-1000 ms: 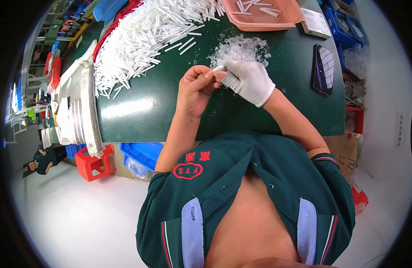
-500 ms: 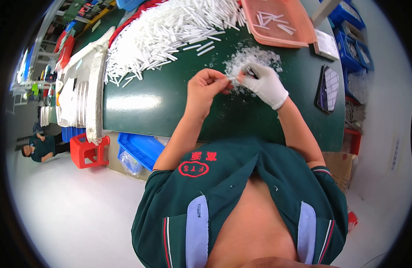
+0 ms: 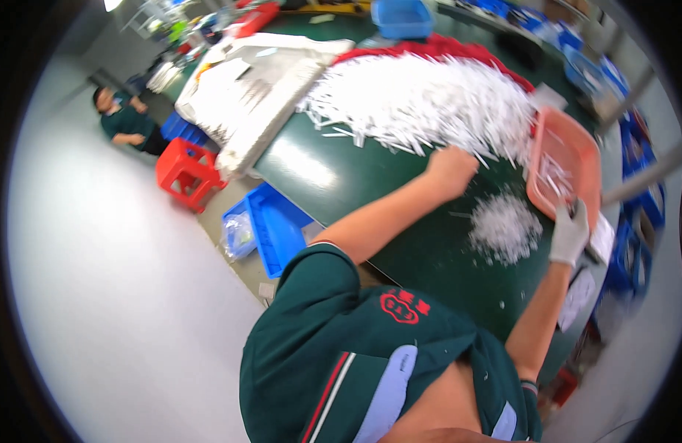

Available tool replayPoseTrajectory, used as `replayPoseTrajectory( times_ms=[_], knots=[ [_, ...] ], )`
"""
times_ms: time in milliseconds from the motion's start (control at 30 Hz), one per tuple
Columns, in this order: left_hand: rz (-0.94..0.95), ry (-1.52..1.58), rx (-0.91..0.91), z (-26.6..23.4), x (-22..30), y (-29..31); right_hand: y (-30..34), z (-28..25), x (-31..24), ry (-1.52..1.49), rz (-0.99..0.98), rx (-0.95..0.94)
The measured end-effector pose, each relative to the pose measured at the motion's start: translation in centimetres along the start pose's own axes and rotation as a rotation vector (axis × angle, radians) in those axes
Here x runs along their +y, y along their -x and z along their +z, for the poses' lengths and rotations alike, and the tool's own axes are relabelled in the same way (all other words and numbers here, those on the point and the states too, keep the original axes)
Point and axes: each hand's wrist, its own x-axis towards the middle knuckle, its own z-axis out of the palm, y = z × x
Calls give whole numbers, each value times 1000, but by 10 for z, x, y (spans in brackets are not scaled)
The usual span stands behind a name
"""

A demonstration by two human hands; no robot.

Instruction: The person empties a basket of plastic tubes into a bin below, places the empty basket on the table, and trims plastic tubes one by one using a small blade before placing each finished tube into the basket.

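A large heap of thin white sticks (image 3: 422,96) lies across the far part of the green table. My bare left hand (image 3: 453,173) is at the heap's near edge, fingers curled and pressed together; a white stick shows just past the fingertips, but what they grip is partly hidden. My right hand (image 3: 570,235), in a white glove, reaches over the near rim of a salmon-pink plastic basket (image 3: 542,177). Its fingertips are blurred beside several white sticks (image 3: 553,174) inside the basket. Between my arms sits a small pile of clear-white scraps (image 3: 505,227).
A red cloth (image 3: 437,47) and a blue bin (image 3: 402,18) lie behind the heap. On the left are a white-covered tray (image 3: 271,103), a red stool (image 3: 186,173), a blue crate (image 3: 271,221) and a person (image 3: 127,122). A phone (image 3: 576,295) lies near my right forearm.
My hands were together over the scraps, working on a small white piece. They have parted: the left went forward to the heap, the right to the basket. The view has turned and shifted.
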Motion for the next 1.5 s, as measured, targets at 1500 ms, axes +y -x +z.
replayPoseTrajectory(
  times_ms=[1500],
  knots=[
    [-370, 1868, -110, -27, 30, 73, 99, 27, -57, -231, 42, -553]
  ],
)
